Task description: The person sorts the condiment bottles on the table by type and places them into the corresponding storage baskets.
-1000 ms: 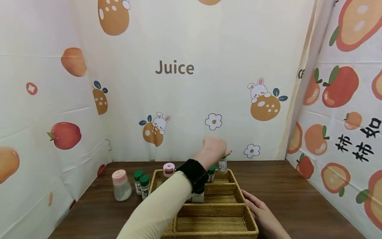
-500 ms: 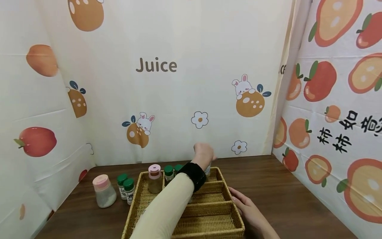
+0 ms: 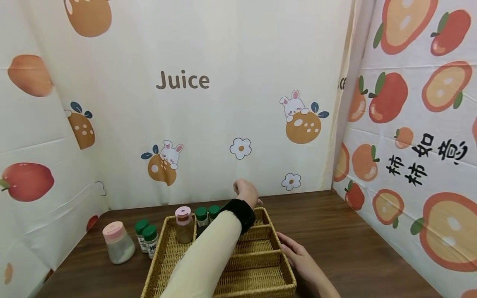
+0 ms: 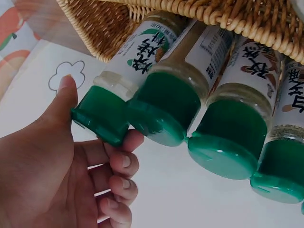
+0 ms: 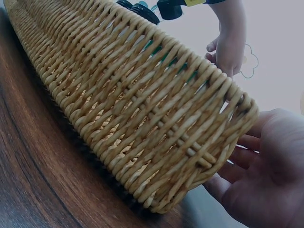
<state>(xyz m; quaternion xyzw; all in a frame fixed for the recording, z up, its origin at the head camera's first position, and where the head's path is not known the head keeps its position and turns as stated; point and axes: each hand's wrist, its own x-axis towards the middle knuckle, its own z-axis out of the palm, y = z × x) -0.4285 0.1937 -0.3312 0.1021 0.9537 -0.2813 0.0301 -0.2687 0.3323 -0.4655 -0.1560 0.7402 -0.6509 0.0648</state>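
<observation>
My left hand (image 3: 246,192) is at the back right of a divided wicker basket (image 3: 257,278). In the left wrist view, its thumb stands straight beside the green cap of a spice jar (image 4: 102,114). The index fingertip touches the cap's far side, while the other fingers curl loosely. That jar stands in the back compartment, in a row with several green-capped spice jars (image 4: 228,137). My right hand (image 3: 302,265) rests with extended fingers against the basket's right outer wall. The right wrist view has its fingers partly hidden behind the basket corner.
A pink-lidded jar (image 3: 184,225) stands in the basket's left compartment. Left of the basket are another pink-lidded jar (image 3: 118,244) and two green-capped jars (image 3: 150,240). A printed curtain (image 3: 223,124) rises behind the wooden table (image 3: 335,231).
My left hand has lowered the spice jar from above the back right compartment into it, and the thumb now points up. The head view has turned right. My right hand stays at the basket.
</observation>
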